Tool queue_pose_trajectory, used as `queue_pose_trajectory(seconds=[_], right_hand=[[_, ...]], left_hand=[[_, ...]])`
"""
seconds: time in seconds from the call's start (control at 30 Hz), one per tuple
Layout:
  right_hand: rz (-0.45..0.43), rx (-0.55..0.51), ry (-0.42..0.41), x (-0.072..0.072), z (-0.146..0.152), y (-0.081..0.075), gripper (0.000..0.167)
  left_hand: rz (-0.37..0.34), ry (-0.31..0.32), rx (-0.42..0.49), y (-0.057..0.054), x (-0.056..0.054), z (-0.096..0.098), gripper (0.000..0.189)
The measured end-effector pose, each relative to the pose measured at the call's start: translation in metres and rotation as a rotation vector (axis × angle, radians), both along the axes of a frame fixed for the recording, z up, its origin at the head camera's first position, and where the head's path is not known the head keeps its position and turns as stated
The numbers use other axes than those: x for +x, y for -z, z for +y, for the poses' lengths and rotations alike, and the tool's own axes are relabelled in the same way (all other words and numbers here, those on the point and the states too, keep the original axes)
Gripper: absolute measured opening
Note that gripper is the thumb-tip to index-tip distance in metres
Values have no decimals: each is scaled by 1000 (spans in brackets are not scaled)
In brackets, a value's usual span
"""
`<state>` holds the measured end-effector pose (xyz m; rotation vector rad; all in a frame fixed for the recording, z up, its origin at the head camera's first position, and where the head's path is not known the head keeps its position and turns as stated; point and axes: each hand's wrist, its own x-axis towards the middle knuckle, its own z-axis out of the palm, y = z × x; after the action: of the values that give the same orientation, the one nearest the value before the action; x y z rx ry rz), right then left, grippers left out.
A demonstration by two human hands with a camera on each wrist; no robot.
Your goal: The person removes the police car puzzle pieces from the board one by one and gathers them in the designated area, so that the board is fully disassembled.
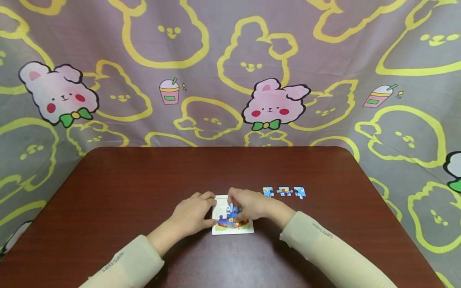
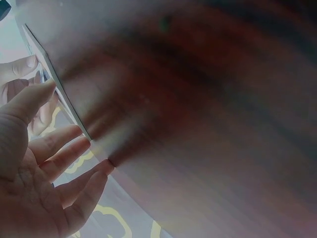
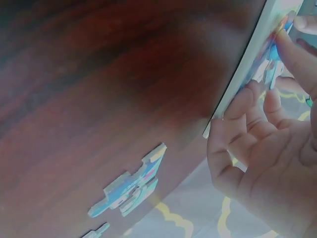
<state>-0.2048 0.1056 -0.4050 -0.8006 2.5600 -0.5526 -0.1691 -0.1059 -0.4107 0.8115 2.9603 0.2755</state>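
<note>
A small jigsaw board (image 1: 234,232) with a white border lies on the table, its picture partly filled with blue, red and yellow pieces. My left hand (image 1: 192,214) rests at the board's left side, thumb on the lower edge and fingers near the upper corner. In the left wrist view, its fingers spread along the thin board edge. My right hand (image 1: 250,203) is over the board's right half and covers part of it. Between its thumb and fingers, it pinches a light blue puzzle piece (image 3: 271,75), tilted up from the board.
To the right of the board lie three loose puzzle pieces in a row: a left one (image 1: 268,192), a middle one (image 1: 284,191) and a right one (image 1: 299,192). The dark brown table (image 1: 151,176) ends at a patterned curtain (image 1: 212,72).
</note>
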Motion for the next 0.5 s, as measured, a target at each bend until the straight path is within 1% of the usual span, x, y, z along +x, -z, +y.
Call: queue_pose_trajectory(seconds=[0.2,0.33,0.5], right_hand=[[30,-33,-3,2,2,1,42],[48,-72,-42,3,3,1,41],[31,-140,-90,2,4,0,35]], left_hand=[[0,1,6,1,0,0,47],[7,4,9,1,1,0,47],[16,3,8,0,1,-1,47]])
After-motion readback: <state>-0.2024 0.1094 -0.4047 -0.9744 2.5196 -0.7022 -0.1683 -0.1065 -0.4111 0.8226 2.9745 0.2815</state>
